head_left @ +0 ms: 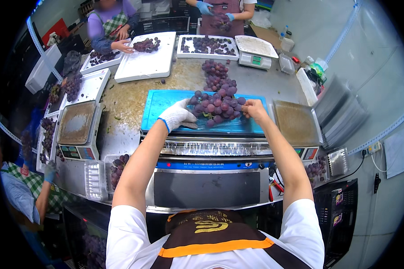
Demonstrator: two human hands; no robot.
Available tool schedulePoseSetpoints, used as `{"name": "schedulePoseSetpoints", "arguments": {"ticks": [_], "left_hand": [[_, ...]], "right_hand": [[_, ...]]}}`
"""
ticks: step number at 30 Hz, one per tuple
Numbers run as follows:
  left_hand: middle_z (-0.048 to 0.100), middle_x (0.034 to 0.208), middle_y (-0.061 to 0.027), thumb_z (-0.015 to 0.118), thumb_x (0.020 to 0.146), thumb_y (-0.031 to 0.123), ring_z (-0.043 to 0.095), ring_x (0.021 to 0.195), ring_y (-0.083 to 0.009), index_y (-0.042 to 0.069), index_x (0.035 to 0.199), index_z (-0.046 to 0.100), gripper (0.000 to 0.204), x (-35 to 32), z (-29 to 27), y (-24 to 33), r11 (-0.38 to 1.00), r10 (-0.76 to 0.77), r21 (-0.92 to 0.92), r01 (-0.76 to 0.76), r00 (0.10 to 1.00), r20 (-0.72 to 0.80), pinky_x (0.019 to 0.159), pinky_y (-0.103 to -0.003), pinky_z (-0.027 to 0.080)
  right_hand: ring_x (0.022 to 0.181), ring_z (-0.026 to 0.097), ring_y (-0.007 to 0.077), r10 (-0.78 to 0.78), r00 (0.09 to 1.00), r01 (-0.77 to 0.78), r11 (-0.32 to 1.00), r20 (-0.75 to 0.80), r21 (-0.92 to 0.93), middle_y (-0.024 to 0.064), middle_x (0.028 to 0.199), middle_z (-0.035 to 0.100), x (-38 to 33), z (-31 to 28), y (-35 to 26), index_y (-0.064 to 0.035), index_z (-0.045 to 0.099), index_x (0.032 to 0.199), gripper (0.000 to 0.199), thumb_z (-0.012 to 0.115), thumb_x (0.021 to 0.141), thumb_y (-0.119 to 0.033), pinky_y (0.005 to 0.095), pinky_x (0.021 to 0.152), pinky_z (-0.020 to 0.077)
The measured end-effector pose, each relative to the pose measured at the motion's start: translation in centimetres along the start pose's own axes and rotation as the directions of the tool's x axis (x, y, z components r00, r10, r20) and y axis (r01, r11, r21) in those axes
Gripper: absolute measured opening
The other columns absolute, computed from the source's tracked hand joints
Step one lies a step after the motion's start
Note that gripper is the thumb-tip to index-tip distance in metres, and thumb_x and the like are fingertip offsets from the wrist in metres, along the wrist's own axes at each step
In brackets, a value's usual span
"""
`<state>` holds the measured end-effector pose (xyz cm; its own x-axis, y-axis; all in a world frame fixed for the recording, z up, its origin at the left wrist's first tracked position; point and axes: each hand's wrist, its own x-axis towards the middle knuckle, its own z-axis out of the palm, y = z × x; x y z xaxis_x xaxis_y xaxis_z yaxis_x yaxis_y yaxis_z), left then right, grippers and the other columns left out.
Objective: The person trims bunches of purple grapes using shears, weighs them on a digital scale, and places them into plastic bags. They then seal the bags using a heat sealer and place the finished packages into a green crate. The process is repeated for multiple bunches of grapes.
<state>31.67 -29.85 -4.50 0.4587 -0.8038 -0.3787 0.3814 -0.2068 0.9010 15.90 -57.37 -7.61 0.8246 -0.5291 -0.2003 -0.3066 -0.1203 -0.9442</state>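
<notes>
A bunch of dark purple grapes (217,109) lies on a blue board (159,107) on top of a film wrapping machine (206,179). Clear film is stretched under and around the bunch. My left hand (178,115), in a white knit glove, grips the left side of the bunch and film. My bare right hand (255,109) pinches the right side of the bunch at the film edge.
More grapes (215,74) lie loose behind the board on a steel table (130,96). Scales stand at left (76,127), right (297,123) and back (256,51). White trays (150,60) hold grapes. Other people work at the far side and at left.
</notes>
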Motion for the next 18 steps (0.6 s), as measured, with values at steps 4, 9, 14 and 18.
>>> {"name": "schedulePoseSetpoints", "arguments": {"ticks": [4,9,14,18], "left_hand": [[0.056,0.099,-0.0193,0.063,0.069,-0.015,0.063,0.087,-0.0291,-0.011,0.132,0.033,0.07,-0.2,-0.8,-0.2,0.997,0.012,0.072,-0.019,0.995,0.095,0.076,-0.038,0.059],[0.058,0.105,-0.0208,0.062,0.074,-0.009,0.064,0.088,-0.0276,-0.012,0.126,0.043,0.055,-1.5,-1.4,0.2,0.987,-0.037,0.161,0.015,0.991,0.132,0.076,-0.034,0.059],[0.062,0.099,-0.0163,0.06,0.079,-0.002,0.065,0.083,-0.0218,-0.01,0.118,0.053,0.041,-2.2,-1.0,-0.3,0.982,-0.058,0.182,0.045,0.996,0.066,0.069,-0.03,0.058],[0.064,0.081,-0.0083,0.061,0.08,0.004,0.062,0.069,-0.0131,-0.005,0.108,0.063,0.029,-2.7,0.0,0.0,0.927,-0.039,0.372,0.048,0.999,-0.03,0.056,-0.023,0.051]], "right_hand": [[0.058,0.057,0.0107,0.002,1.0,-0.003,0.999,-0.009,-0.053,0.0025,0.073,0.065,4.0,-1.1,0.8,-0.0027,0.069,0.083,0.006,0.067,0.077,-0.003,0.0244,0.05,0.0446],[0.059,0.057,0.0097,0.043,0.995,-0.042,0.999,0.092,-0.013,0.0016,0.073,0.066,8.6,-0.9,0.5,-0.0032,0.071,0.082,0.009,0.068,0.074,-0.002,0.024,0.053,0.0442],[0.069,0.062,0.0093,-0.032,0.971,0.057,0.994,0.237,-0.098,0.0028,0.081,0.07,11.7,0.0,-0.8,-0.0011,0.073,0.088,0.016,0.066,0.074,0.001,0.0242,0.063,0.0507],[0.072,0.061,0.0084,-0.073,0.913,0.134,0.983,0.402,-0.125,0.0013,0.084,0.069,13.0,0.9,-2.2,-0.001,0.073,0.092,0.017,0.065,0.076,-0.001,0.024,0.067,0.0496]]}}
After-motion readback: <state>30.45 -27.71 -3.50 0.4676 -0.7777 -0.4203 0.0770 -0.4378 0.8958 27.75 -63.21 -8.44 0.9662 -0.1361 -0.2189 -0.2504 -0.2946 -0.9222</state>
